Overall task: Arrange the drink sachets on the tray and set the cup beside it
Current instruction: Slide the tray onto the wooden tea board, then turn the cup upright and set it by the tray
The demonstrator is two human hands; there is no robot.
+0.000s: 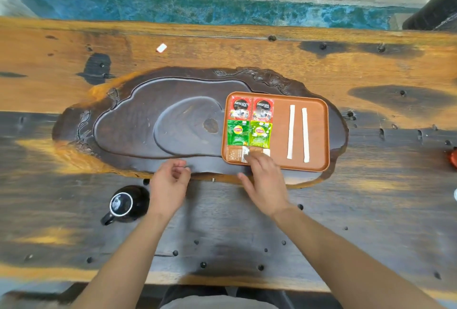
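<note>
- Right hand: fingers spread, tips pressing on the right one of two brown sachets at the near left edge of the orange tray; forearm slants in from the lower right.
- Left hand: fingers loosely curled, empty, hovering over the dark carved slab.
- On the tray: two red sachets, two green sachets, two white sticks.
- One black cup stands on the desk, well left of the tray.

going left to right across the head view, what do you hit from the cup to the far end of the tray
black cup → left hand → right hand → left white stick → right white stick → tray's right rim
</note>
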